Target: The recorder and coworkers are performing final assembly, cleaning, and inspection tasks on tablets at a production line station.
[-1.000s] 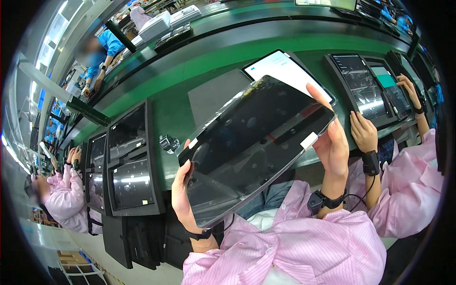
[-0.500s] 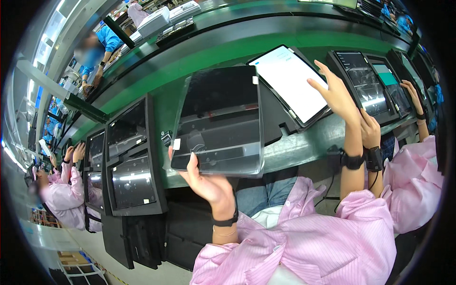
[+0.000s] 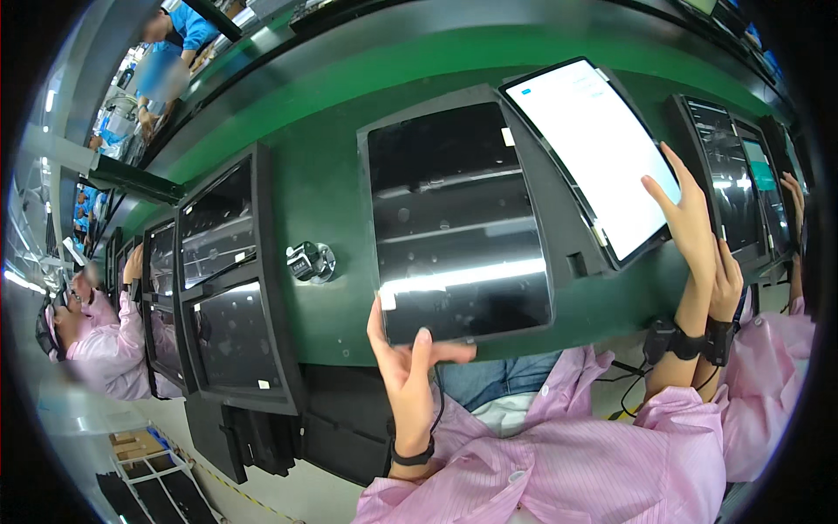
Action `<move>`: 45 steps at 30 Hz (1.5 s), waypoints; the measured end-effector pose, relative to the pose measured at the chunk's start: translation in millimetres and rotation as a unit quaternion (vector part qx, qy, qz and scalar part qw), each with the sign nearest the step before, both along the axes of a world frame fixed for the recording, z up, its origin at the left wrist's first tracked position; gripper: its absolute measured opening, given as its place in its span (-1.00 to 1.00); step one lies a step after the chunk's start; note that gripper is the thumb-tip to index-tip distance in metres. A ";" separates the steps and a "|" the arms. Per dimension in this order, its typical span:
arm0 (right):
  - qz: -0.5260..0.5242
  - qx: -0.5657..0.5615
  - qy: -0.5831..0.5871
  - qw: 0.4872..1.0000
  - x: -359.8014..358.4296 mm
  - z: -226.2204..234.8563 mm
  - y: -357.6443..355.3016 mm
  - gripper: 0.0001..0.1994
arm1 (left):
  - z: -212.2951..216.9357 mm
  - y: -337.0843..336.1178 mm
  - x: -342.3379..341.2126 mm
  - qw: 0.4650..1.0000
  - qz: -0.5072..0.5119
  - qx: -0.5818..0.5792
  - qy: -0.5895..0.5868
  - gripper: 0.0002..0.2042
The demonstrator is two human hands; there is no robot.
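Large dark glossy rectangular screen panel (image 3: 458,223) sits centre on the green bench (image 3: 323,188), seemingly steadied by the left hand (image 3: 408,362) pinching its six-o'clock edge; at two o'clock the right hand (image 3: 690,218), fingers spread open, touches a lit white tablet (image 3: 598,153); a co-worker's hand (image 3: 726,284) alongside.

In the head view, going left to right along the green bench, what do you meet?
Stacked dark panels → small metal clicker → left hand at the dark screen panel → lit white tablet → right hand.
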State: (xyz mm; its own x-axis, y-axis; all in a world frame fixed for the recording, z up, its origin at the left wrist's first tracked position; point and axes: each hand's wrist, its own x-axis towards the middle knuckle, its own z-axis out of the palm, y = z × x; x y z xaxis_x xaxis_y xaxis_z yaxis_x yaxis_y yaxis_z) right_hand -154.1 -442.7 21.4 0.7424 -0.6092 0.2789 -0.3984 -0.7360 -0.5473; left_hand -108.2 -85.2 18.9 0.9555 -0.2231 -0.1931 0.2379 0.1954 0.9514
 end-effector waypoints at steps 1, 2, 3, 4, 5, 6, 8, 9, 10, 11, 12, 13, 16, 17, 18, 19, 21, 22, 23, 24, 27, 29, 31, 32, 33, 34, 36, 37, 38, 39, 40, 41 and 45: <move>0.000 0.003 0.008 1.000 1.9 -0.2 1.2 -0.42 | 0.4 1.2 2.1 1.000 -0.010 0.023 0.008 -0.44; -0.004 0.010 0.005 1.000 4.5 1.5 4.3 -0.41 | -3.2 3.6 5.0 0.999 -0.009 0.029 -0.017 -0.44; -0.010 0.017 0.001 1.000 6.4 1.9 7.0 -0.41 | 2.8 4.7 6.2 0.998 0.002 0.067 0.018 -0.41; -0.014 0.016 0.001 1.000 6.9 0.1 8.7 -0.43 | 5.9 5.9 7.7 0.993 -0.003 0.112 0.034 -0.42; -0.019 0.016 0.008 1.000 6.3 2.0 10.0 -0.43 | 9.5 6.2 10.0 0.987 -0.012 0.155 0.050 -0.42; -0.025 -0.054 0.018 0.998 5.3 5.0 12.3 -0.45 | 16.1 6.3 12.2 0.986 -0.019 0.155 0.056 -0.42; -0.018 -0.169 0.009 0.985 6.9 17.4 29.5 -0.51 | 27.1 5.7 14.2 0.968 -0.016 0.237 0.083 -0.38; -0.020 -0.169 0.012 0.985 9.8 28.4 41.0 -0.51 | 26.1 6.1 12.6 0.964 0.037 0.258 0.057 -0.49; 0.050 -0.087 0.003 0.995 15.1 37.6 54.4 -0.52 | 23.3 14.2 13.0 0.951 0.059 0.303 -0.001 -0.54; 0.117 -0.006 -0.007 0.993 22.3 47.6 68.6 -0.53 | 21.1 23.0 15.4 0.934 0.079 0.344 -0.059 -0.59; 0.156 0.128 0.033 0.979 33.3 58.7 84.6 -0.53 | 20.0 26.3 18.8 0.919 0.125 0.347 -0.138 -0.64; 0.194 0.260 0.069 0.943 47.4 65.4 97.6 -0.53 | 25.5 23.8 23.6 0.920 0.120 0.328 -0.176 -0.62; 0.221 0.358 0.065 0.905 88.0 40.8 102.0 -0.48 | 17.3 0.4 58.0 0.903 0.028 0.332 -0.272 -0.51; 0.230 0.376 0.048 0.897 98.8 33.4 98.5 -0.44 | 10.6 -6.7 63.0 0.926 -0.011 0.296 -0.236 -0.46; 0.227 0.372 0.046 0.899 106.7 28.8 97.3 -0.44 | 1.9 -8.4 64.6 0.933 -0.034 0.295 -0.202 -0.42; 0.220 0.371 0.051 0.901 114.2 27.5 97.0 -0.41 | -1.4 -15.5 66.3 0.953 -0.020 0.231 -0.195 -0.46; 0.215 0.367 0.054 0.903 118.5 27.5 101.5 -0.38 | -9.2 -17.2 65.4 0.947 0.020 0.242 -0.211 -0.47; 0.215 0.358 0.050 0.907 118.4 27.7 103.3 -0.37 | -7.6 -17.0 65.4 0.946 0.022 0.240 -0.214 -0.47; 0.215 0.350 0.047 0.911 117.9 27.1 103.8 -0.36 | -6.3 -17.5 64.2 0.951 0.026 0.234 -0.202 -0.47; 0.216 0.349 0.047 0.911 118.3 25.9 104.5 -0.36 | -5.6 -17.1 63.8 0.955 0.031 0.228 -0.190 -0.46; 0.187 0.356 0.052 0.914 120.1 25.1 105.1 -0.34 | -13.1 -10.2 65.9 0.965 0.019 0.193 -0.178 -0.44; 0.185 0.390 0.052 0.900 122.5 26.2 103.2 -0.32 | -15.6 -9.8 65.5 0.966 0.026 0.182 -0.179 -0.44; 0.189 0.383 0.059 0.902 124.4 27.0 104.6 -0.32 | -15.9 -9.6 65.6 0.968 0.033 0.172 -0.180 -0.44; 0.190 0.377 0.066 0.904 124.8 28.3 104.8 -0.31 | -14.2 -10.0 65.5 0.970 0.029 0.172 -0.168 -0.44; 0.188 0.377 0.067 0.904 125.5 29.3 103.8 -0.31 | -13.1 -10.5 65.4 0.972 0.026 0.173 -0.157 -0.44; 0.182 0.386 0.072 0.901 126.5 30.2 102.0 -0.33 | -13.1 -11.4 65.9 0.972 0.024 0.173 -0.155 -0.44; 0.173 0.398 0.083 0.897 123.6 29.7 99.8 -0.34 | -15.2 -13.8 65.1 0.976 0.032 0.155 -0.151 -0.44; 0.177 0.413 0.049 0.892 120.7 29.6 98.4 -0.36 | -15.1 -14.1 64.3 0.976 0.030 0.157 -0.147 -0.44; 0.178 0.426 0.016 0.887 116.3 32.6 95.8 -0.38 | -11.8 -15.0 64.2 0.977 0.021 0.145 -0.153 -0.44; 0.184 0.408 -0.009 0.894 110.0 40.3 95.2 -0.42 | -8.6 -13.2 64.4 0.978 0.019 0.137 -0.158 -0.44; 0.190 0.390 -0.033 0.900 101.1 49.4 91.7 -0.45 | -5.5 -11.2 63.3 0.976 0.017 0.154 -0.151 -0.45; 0.179 0.347 -0.053 0.919 90.2 55.7 82.4 -0.48 | -6.6 -7.8 63.4 0.978 0.011 0.139 -0.157 -0.42; -0.018 -0.047 0.011 0.999 41.5 46.5 19.3 -0.47 | -14.8 -9.6 64.2 0.942 0.020 0.225 -0.247 -0.39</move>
